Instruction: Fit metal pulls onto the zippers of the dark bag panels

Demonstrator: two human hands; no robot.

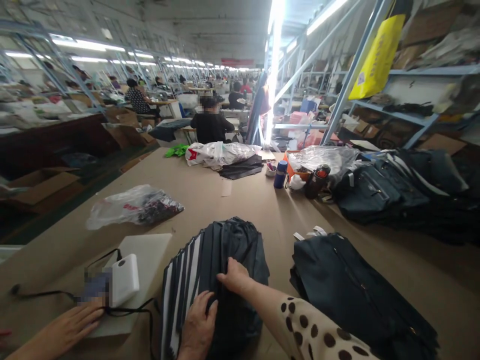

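Observation:
A thick stack of dark fabric pieces (240, 240), with white strips along its left side, lies on the table in front of me. My left hand (198, 322) rests on the near part of the stack, fingers stretched and thumb apart. Over the middle of the pile, my right hand (236, 277), below a dotted sleeve, has its fingers curled and thumb bent against the dark fabric. Its fingertips are partly hidden. Another person's hand (80, 320) reaches in from the left and touches a blurred-out item beside a white device (126, 280) with black cords.
On the right lies a second pile of dark zippered fabric (348, 285). Behind it are dark bags (382, 190), a brown bottle (318, 181) and a blue flask (280, 174). A plastic bag (127, 205) lies at left on the brown table (210, 205). People sit farther back.

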